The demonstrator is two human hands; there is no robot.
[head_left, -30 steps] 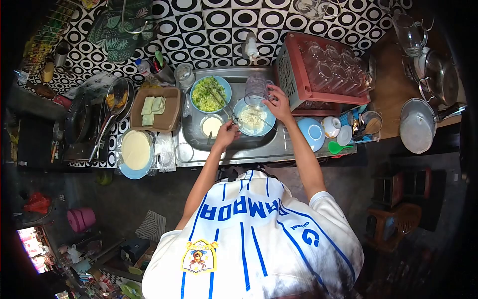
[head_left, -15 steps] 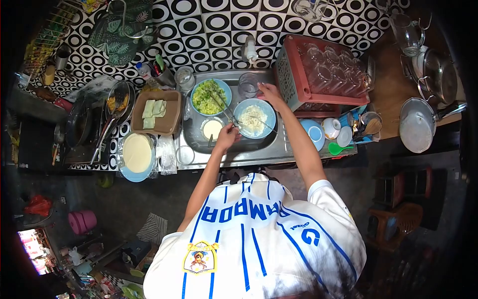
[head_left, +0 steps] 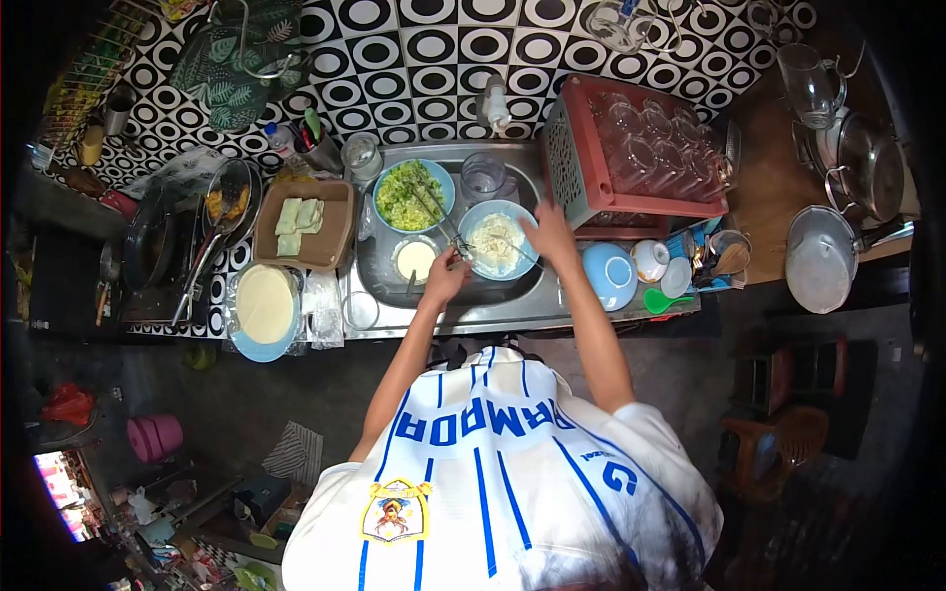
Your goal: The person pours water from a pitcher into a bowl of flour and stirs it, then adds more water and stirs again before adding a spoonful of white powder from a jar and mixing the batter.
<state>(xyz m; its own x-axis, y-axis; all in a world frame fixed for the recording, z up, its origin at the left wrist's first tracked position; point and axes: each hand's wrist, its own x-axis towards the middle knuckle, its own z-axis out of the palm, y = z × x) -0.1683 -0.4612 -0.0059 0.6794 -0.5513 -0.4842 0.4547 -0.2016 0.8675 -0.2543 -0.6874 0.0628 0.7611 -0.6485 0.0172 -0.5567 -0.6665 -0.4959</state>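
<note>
A light blue bowl of white, floury mix (head_left: pixel 496 246) sits over the sink, with a thin utensil in it. My left hand (head_left: pixel 448 276) is at its left rim, fingers closed on the edge. At the right rim is my right hand (head_left: pixel 549 236), fingers apart and holding nothing. Behind stands a clear glass container (head_left: pixel 483 177). Up and left, a blue bowl holds chopped greens (head_left: pixel 406 197), with metal tongs (head_left: pixel 434 202) leaning across it. A small bowl of creamy liquid (head_left: pixel 417 258) with a spoon lies beside my left hand.
On the left are a brown tray (head_left: pixel 323 258) with folded pale green pieces, a plate of pale round sheets (head_left: pixel 264 307) and pans on a stove. To the right stand a red rack of glasses (head_left: pixel 591 187), an overturned blue bowl (head_left: pixel 609 278) and a green spoon (head_left: pixel 658 301).
My right hand has left the clear glass container and moved down to the floury bowl's right rim, its fingers now apart. My left hand has stayed almost in place.
</note>
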